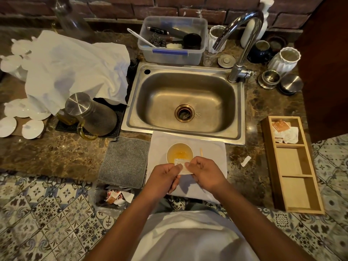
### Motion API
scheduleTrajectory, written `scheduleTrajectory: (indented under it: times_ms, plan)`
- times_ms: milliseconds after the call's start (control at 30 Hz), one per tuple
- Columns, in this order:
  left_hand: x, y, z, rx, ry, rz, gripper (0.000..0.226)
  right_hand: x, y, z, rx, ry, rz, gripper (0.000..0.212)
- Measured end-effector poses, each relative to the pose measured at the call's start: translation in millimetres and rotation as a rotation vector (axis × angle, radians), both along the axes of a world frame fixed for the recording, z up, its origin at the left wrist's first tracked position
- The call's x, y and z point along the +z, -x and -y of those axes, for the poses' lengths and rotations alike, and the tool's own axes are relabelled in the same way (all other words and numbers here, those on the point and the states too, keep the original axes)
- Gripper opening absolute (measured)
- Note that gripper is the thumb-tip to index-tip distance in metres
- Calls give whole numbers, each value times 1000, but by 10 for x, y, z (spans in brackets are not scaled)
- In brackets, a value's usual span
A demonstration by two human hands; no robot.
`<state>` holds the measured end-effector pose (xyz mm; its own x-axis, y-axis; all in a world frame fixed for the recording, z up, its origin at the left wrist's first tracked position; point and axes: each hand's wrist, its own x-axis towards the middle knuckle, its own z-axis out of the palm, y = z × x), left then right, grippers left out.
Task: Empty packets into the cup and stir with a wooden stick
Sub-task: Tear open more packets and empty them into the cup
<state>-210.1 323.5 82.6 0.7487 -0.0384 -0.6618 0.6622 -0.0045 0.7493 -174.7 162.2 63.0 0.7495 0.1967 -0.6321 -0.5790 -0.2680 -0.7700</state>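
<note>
Both hands are meeting over the near rim of the cup (179,152): the left hand (163,179) and right hand (204,175) are each pinching an end of a small white packet (181,166), fingers curled, wrists angling inward. Yellowish liquid is sitting in the cup, which is resting on a white cloth (216,147) with the stick (201,152) lying just beside it. Packets are filling the far compartment of the tray (293,178).
</note>
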Motion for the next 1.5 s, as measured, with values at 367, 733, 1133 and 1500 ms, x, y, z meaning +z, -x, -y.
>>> scheduleTrajectory:
  times_ms: [367,733,1133,1500]
  plan:
    - [108,-44,157,27,-26,68,44,208,10,204,-30,-169,15,22]
    - [80,-144,455,-72,-40,281,21,196,99,667,-188,-182,185,18]
    - [-345,-215,1131,-323,-137,190,22,-76,506,1324,-404,-39,113,16]
    - [-833,-337,1657,-492,-262,153,25,-602,667,1688,-492,166,1,22]
